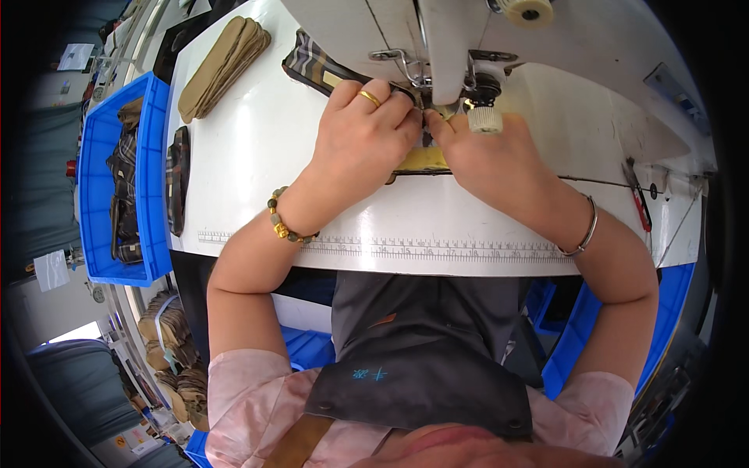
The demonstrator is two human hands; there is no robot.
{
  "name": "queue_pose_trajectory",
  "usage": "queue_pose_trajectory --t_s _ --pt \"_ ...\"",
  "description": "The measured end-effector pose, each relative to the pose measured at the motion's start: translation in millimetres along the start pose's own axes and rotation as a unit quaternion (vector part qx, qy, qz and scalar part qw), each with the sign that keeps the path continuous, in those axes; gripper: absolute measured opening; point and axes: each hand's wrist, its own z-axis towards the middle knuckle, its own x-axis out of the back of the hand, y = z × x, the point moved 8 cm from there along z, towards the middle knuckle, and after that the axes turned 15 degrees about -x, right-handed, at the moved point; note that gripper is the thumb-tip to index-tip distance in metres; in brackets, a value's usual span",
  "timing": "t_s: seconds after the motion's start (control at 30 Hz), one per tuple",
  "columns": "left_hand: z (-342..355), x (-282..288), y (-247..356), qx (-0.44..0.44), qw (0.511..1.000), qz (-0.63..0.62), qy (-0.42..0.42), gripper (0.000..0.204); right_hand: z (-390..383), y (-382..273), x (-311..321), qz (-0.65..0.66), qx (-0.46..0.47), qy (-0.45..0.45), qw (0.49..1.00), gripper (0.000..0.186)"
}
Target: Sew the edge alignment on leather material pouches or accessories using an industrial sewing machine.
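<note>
A plaid fabric piece (pixel 316 62) with dark edging lies under the sewing machine's (pixel 446 47) presser foot and runs out to the upper left. My left hand (pixel 359 136) has its fingers curled and pressed onto this piece, just left of the needle area. My right hand (pixel 495 152) is closed close by on the right, with thumb and forefinger pinched at the work by the foot. The fingers and the machine head hide exactly what sits between those fingertips. Below both hands, a yellow strip (pixel 421 160) shows on the machine bed.
On the white table (pixel 265 156), a stack of tan sole-shaped pieces (pixel 222 66) lies upper left, with another plaid piece (pixel 178 181) at the left edge. A blue bin (pixel 87 187) holds more. Red-handled snips (pixel 641 207) lie right. A printed ruler (pixel 468 252) follows the front edge.
</note>
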Motion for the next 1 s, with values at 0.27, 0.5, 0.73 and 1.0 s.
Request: queue_pose_trajectory --t_s 0.27,0.5,0.73,1.0 --pt "3 -3 3 0.003 1.0 0.005 -0.027 0.013 -4 -8 0 -0.047 0.002 -0.019 0.999 0.003" --pt "5 -1 4 0.017 0.999 0.015 -0.039 0.014 -7 -14 1 -0.047 0.009 -0.023 0.999 0.01" --pt "5 -4 5 0.027 0.998 0.008 -0.064 0.018 -8 -15 0 -0.056 0.017 -0.031 0.998 0.01" --pt "5 -3 3 0.032 0.997 0.003 -0.07 0.022 -5 -10 3 -0.032 0.003 -0.018 0.999 0.007"
